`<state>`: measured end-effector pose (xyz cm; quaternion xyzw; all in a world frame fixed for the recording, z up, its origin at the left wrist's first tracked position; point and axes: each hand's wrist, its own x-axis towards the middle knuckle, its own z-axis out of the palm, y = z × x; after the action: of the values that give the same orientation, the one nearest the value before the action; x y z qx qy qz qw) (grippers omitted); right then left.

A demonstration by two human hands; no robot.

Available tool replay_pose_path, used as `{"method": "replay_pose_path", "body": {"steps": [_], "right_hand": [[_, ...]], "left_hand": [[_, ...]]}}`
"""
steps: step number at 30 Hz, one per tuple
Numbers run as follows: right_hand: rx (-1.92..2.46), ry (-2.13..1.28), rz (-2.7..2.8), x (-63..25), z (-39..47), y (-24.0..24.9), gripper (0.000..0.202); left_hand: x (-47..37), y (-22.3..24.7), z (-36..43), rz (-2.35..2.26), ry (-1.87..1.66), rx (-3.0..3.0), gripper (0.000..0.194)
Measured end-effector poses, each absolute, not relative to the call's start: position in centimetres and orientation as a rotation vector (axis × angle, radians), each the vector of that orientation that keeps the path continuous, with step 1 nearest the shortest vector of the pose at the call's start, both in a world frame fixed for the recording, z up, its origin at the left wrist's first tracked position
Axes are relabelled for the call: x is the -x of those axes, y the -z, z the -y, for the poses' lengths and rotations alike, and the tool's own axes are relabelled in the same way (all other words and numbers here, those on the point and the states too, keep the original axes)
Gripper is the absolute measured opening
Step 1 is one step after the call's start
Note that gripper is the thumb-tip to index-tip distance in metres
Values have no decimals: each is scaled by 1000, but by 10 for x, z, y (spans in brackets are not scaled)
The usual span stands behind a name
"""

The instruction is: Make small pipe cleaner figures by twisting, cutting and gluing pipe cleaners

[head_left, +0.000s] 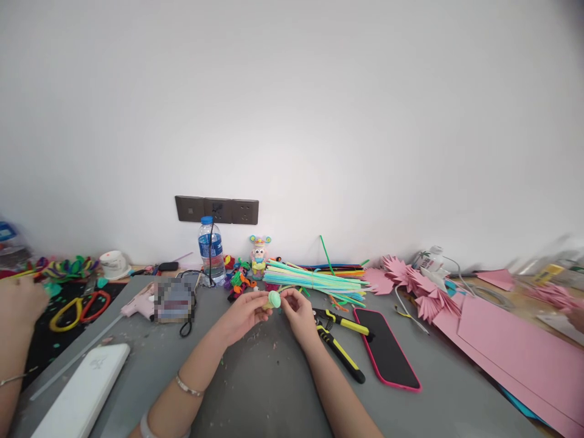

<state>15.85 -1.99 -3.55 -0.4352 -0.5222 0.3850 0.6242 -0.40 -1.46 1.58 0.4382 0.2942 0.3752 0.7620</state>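
Above the grey table, my left hand pinches a small round mint-green coiled piece with a yellowish part under it. Close on its right side, my right hand has thumb and fingers pressed together beside the piece; what they hold, if anything, is too small to name. Behind my hands lies a bundle of pastel pipe cleaners. A small figurine with large eyes stands upright near the wall. Yellow-and-black pliers lie just right of my right hand.
A phone and pink paper sheets lie to the right. Left are a water bottle, a pink glue gun, a white case and red-and-yellow scissors. Other people's hands show at both edges.
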Motion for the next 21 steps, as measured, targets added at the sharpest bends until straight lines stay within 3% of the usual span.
{"method": "replay_pose_path", "body": {"steps": [21], "right_hand": [[985, -803, 1248, -158, 19, 40, 23]], "left_hand": [[6, -8, 11, -687, -854, -979, 31]]}}
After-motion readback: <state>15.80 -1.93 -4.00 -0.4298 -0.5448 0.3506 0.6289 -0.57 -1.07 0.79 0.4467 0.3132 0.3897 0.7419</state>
